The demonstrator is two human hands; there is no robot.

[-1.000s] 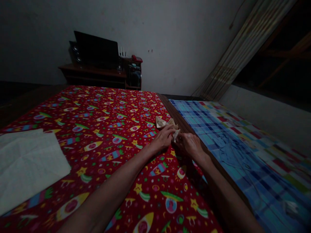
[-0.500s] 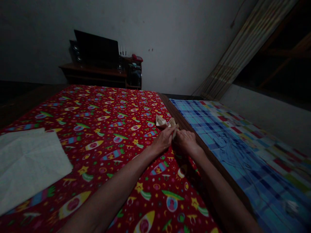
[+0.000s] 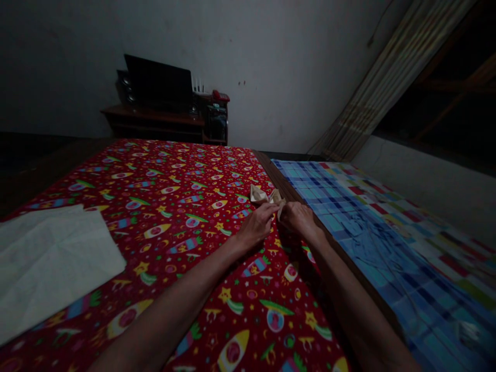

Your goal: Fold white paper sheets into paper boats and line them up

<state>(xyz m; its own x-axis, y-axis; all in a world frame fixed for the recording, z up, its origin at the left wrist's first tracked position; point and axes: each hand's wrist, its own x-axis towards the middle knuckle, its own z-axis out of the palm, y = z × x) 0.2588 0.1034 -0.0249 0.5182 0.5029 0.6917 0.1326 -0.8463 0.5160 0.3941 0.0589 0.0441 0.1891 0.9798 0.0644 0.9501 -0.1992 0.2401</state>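
Both hands meet near the right edge of a red patterned cloth (image 3: 155, 178), closed on a small folded piece of beige paper (image 3: 259, 195). My left hand (image 3: 257, 224) pinches its near edge from the left. Close beside it, my right hand (image 3: 299, 219) grips the right end, fingers curled down and partly hidden. The paper has pointed, creased folds that stick up beyond the fingers. At the left lies a large pale sheet of paper (image 3: 58, 263), flat with crease lines.
A dark wooden edge (image 3: 282, 186) runs along the right of the cloth. Past it is a blue plaid cloth (image 3: 341, 222). A desk (image 3: 155, 118) with a monitor (image 3: 158, 82) and a red telephone (image 3: 220, 96) stands by the wall. A curtain (image 3: 360, 98) hangs at right.
My right hand has shifted slightly, and the fingers of both hands sit a little further apart on the folded paper. The view has tilted and turned slightly.
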